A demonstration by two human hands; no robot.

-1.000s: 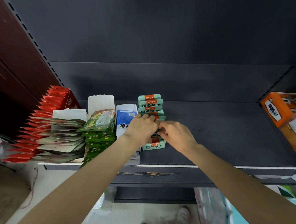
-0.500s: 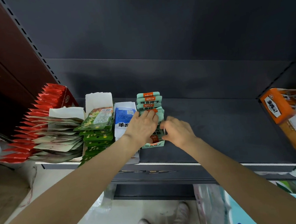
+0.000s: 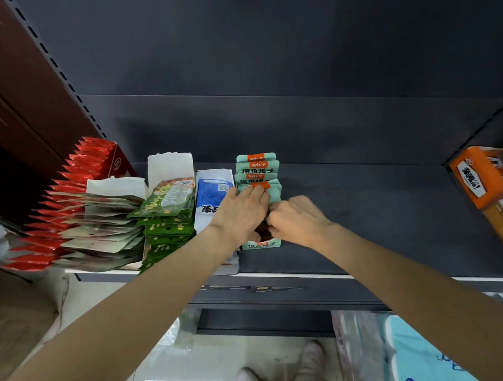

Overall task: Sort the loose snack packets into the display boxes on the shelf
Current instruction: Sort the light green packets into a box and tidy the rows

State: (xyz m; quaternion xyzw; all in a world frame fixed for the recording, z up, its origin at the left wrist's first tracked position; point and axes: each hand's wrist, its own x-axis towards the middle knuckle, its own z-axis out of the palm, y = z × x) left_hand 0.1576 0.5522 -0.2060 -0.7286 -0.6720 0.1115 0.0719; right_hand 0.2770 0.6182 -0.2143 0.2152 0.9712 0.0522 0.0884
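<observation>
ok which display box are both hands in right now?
The mint-green box, rightmost of the row, beside the blue-and-white box. The left hand and right hand both work its packets; the other boxes are untouched.

The left hand (image 3: 240, 212) and right hand (image 3: 298, 221) cover the middle of the teal display box (image 3: 261, 244), so the packets under them cannot be made out, nor whether either hand's fingers grip one. At 3 o'clock the orange box (image 3: 475, 180) and the box below it run off the frame's edge, blurred. At 9 o'clock the red packets (image 3: 74, 179) partly hide behind grey ones (image 3: 98, 227). At 6 o'clock the shoes (image 3: 312, 355) are blurred.
</observation>
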